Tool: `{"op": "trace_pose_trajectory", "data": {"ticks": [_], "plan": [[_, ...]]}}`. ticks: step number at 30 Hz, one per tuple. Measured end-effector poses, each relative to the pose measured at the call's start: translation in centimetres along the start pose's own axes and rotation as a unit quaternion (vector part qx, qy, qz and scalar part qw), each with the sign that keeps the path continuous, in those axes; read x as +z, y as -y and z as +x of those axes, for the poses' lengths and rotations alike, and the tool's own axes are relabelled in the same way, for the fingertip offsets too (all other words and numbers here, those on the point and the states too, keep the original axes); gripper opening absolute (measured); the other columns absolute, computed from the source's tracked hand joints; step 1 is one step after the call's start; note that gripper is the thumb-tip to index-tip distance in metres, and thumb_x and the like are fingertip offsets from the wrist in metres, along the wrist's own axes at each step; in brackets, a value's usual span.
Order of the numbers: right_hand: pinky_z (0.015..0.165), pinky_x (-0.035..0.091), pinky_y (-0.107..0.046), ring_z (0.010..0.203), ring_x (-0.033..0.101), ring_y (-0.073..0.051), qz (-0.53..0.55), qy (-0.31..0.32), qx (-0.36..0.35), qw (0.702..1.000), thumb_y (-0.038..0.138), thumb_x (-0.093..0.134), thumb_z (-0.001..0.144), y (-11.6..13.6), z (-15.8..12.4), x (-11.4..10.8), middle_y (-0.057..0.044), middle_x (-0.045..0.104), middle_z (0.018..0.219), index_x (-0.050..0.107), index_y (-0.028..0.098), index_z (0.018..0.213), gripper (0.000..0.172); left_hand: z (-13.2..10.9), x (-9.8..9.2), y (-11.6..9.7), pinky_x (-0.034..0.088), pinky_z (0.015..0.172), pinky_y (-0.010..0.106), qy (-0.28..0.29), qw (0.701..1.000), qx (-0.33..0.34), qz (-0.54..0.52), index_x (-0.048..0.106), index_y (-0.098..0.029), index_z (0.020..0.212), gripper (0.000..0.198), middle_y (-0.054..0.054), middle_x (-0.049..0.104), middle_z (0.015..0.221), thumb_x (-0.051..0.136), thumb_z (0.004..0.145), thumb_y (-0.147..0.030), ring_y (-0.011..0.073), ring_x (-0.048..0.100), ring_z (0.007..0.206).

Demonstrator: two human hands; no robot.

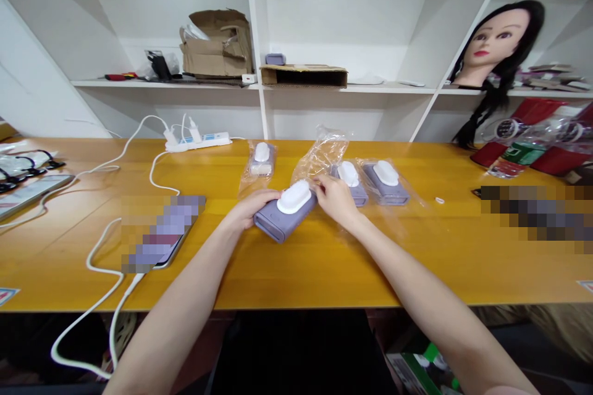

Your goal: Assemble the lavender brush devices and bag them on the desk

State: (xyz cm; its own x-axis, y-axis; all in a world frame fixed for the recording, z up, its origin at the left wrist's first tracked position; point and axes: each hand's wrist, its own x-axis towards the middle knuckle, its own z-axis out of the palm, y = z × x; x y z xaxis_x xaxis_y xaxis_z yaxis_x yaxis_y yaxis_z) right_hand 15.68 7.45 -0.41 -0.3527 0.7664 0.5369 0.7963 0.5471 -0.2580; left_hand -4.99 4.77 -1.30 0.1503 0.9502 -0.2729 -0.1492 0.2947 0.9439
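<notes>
A purple-grey, box-shaped device (278, 227) with a white oval piece (294, 197) on top is tilted above the wooden table. My left hand (252, 208) grips its left side, thumb along the top edge. At the device's far right end my right hand (334, 196) is closed in a pinch; what lies between the fingertips is hidden. Just behind them a crumpled clear plastic bag (324, 151) stands up. Similar devices in clear wrapping lie beyond: one at the back left (262, 160), one behind my right hand (348, 174), and another to its right (386, 182).
Left of my arm lies a phone (197, 213) with a white cable (104, 268). A power strip (204, 142) sits at the back. To the right are a plastic bottle (516, 153), a small white bit (440, 200) and a blurred dark object. A mannequin head (498, 43) stands on the shelf.
</notes>
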Motion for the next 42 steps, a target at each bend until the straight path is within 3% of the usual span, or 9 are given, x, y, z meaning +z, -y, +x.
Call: {"op": "trace_pose_trajectory", "data": {"ticks": [7,18,22,24,27,30,36,38,42], "plan": [[0.065,0.041,-0.029,0.075,0.065,-0.022,-0.056,-0.019,-0.011,0.998,0.019,0.043,0.092,0.5,-0.2,0.0,-0.010,0.070,0.084,0.061,0.017,0.087,0.019,-0.5,0.6,-0.1,0.043,0.052,0.021,0.000,1.000,0.002,0.027,0.068,-0.013,0.081,0.021,0.001,0.068,0.066,0.076,0.065,-0.024,0.0098,0.058,0.053],[0.071,0.042,-0.032,0.075,0.057,-0.021,-0.097,-0.048,-0.148,0.983,0.011,0.038,0.091,0.8,-0.4,0.6,-0.012,0.063,0.077,0.061,0.015,0.077,0.028,0.1,0.3,0.2,0.049,0.061,0.023,-0.003,0.997,0.011,-0.074,0.070,-0.012,0.077,0.011,0.007,0.073,0.074,0.071,0.071,-0.021,0.0132,0.062,0.061],[0.074,0.045,-0.032,0.079,0.056,-0.020,-0.006,-0.106,-0.166,0.980,0.020,0.040,0.092,1.0,-0.7,0.5,-0.009,0.060,0.083,0.063,0.017,0.092,0.023,0.2,0.7,0.4,0.050,0.063,0.024,0.003,0.995,0.017,-0.103,0.070,-0.011,0.078,0.010,0.007,0.073,0.075,0.069,0.072,-0.019,0.0134,0.062,0.061],[0.080,0.046,-0.034,0.088,0.056,-0.021,0.097,-0.181,-0.088,0.975,0.028,0.047,0.089,1.0,-0.6,0.3,-0.010,0.058,0.095,0.061,0.018,0.104,0.023,0.3,1.1,0.6,0.050,0.065,0.023,0.003,0.993,0.026,-0.115,0.070,-0.012,0.079,0.010,0.005,0.072,0.075,0.068,0.073,-0.019,0.0127,0.062,0.063],[0.091,0.043,-0.040,0.105,0.053,-0.024,0.255,-0.244,0.146,0.924,0.043,0.057,0.081,0.8,0.0,0.0,-0.013,0.051,0.118,0.052,0.019,0.118,0.045,0.3,1.8,0.8,0.048,0.064,0.021,0.003,0.989,0.058,-0.139,0.069,-0.012,0.078,0.013,0.003,0.071,0.072,0.071,0.070,-0.021,0.0109,0.061,0.062],[0.099,0.039,-0.041,0.115,0.051,-0.025,0.410,-0.227,0.313,0.826,0.054,0.062,0.073,0.6,0.8,-0.4,-0.013,0.051,0.125,0.049,0.020,0.119,0.059,0.0,2.7,1.1,0.046,0.062,0.020,0.005,0.981,0.094,-0.168,0.068,-0.012,0.076,0.021,0.001,0.069,0.069,0.077,0.062,-0.025,0.0094,0.059,0.061],[0.081,0.050,-0.035,0.089,0.063,-0.021,0.693,-0.075,0.329,0.637,0.043,0.067,0.071,1.2,1.2,-0.9,-0.002,0.069,0.086,0.061,0.021,0.082,0.026,-0.7,4.3,1.5,0.042,0.054,0.019,-0.007,0.979,0.119,-0.162,0.067,-0.013,0.075,0.033,-0.003,0.066,0.065,0.084,0.054,-0.033,0.0076,0.056,0.055],[0.079,0.051,-0.031,0.083,0.064,-0.019,0.718,-0.065,0.332,0.608,0.034,0.070,0.069,1.7,0.9,-0.6,0.001,0.070,0.078,0.063,0.021,0.078,0.017,-0.8,4.5,1.5,0.042,0.055,0.018,-0.028,0.978,0.130,-0.161,0.067,-0.014,0.077,0.037,-0.003,0.066,0.067,0.085,0.052,-0.034,0.0072,0.056,0.057],[0.078,0.051,-0.029,0.078,0.065,-0.017,0.736,-0.061,0.317,0.595,0.030,0.072,0.069,2.7,0.3,0.2,0.002,0.071,0.076,0.065,0.020,0.080,0.016,-0.8,4.7,1.5,0.043,0.057,0.019,-0.079,0.971,0.150,-0.170,0.066,-0.015,0.079,0.044,-0.004,0.065,0.067,0.087,0.046,-0.034,0.0072,0.056,0.058]]}}
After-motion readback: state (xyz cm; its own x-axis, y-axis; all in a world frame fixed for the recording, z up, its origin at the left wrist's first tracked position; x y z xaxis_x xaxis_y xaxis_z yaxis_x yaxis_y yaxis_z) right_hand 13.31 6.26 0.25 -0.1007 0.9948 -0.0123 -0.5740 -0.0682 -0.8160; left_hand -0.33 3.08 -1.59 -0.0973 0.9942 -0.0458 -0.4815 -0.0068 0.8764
